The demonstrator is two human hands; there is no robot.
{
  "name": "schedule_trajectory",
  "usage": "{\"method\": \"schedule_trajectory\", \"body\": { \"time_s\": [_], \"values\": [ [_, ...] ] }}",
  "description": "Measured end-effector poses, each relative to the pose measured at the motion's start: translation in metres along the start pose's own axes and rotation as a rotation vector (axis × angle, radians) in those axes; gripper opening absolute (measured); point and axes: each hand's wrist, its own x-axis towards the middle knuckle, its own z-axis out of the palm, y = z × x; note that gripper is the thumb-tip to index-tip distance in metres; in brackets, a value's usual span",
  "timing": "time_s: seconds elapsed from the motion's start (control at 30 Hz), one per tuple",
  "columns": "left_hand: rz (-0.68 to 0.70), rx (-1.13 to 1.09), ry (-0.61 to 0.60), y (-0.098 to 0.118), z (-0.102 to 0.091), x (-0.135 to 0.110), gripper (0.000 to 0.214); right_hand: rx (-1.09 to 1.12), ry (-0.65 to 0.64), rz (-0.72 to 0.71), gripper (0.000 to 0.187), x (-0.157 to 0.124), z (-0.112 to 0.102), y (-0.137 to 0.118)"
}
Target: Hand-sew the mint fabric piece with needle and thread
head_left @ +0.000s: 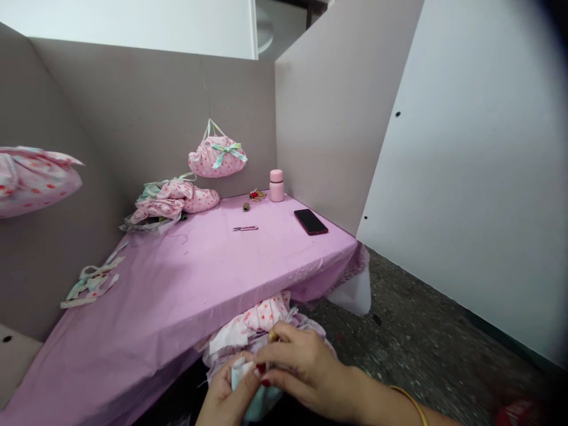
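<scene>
In the head view my left hand is closed around a pale blue-white piece of fabric, held low in front of the table edge. My right hand is close against it, thumb and forefinger pinched at the fabric's edge. What sits between those fingertips is too small to make out. A gold-coloured ring or thimble is on one raised finger of that hand. Behind both hands, pink dotted cloth with white and lilac fabric lies bunched below the table edge.
On the pink-covered table lie thread snips, a thread spool, a phone and a pink bottle. Dotted cloth bundles and fabric strips lie leftward. A dotted pouch hangs at the back partition.
</scene>
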Motion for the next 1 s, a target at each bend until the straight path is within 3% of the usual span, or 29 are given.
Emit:
{"method": "schedule_trajectory", "body": {
  "time_s": [0.1, 0.23, 0.3, 0.4, 0.5, 0.6, 0.77, 1.0],
  "values": [
    [0.000, 0.018, -0.028, 0.002, 0.000, -0.001, 0.030, -0.010, 0.021, -0.076, 0.029, 0.001, 0.004, 0.002],
    [0.009, 0.051, -0.056, 0.008, 0.004, -0.005, 0.027, 0.197, 0.169, -0.128, 0.037, 0.001, 0.005, 0.000],
    [-0.003, 0.037, -0.031, 0.011, 0.007, -0.006, 0.026, 0.437, 0.267, -0.046, 0.035, 0.001, 0.004, -0.002],
    [-0.032, -0.008, 0.009, 0.012, 0.008, -0.006, 0.026, 0.899, 0.404, 0.189, 0.028, 0.001, -0.003, -0.003],
    [-0.045, -0.007, 0.058, 0.009, 0.006, -0.005, 0.031, 1.139, 0.492, 0.297, 0.028, -0.001, -0.020, -0.005],
    [-0.028, 0.008, 0.119, 0.003, 0.003, -0.003, 0.034, 1.172, 0.576, 0.234, 0.023, -0.008, -0.046, -0.013],
    [-0.023, -0.060, 0.122, -0.001, 0.001, -0.002, 0.031, 1.084, 0.831, 0.105, 0.010, -0.023, -0.086, -0.028],
    [-0.020, -0.099, 0.110, 0.000, -0.003, -0.001, 0.025, 1.016, 1.135, 0.020, 0.008, -0.045, -0.105, -0.034]
  ]
}}
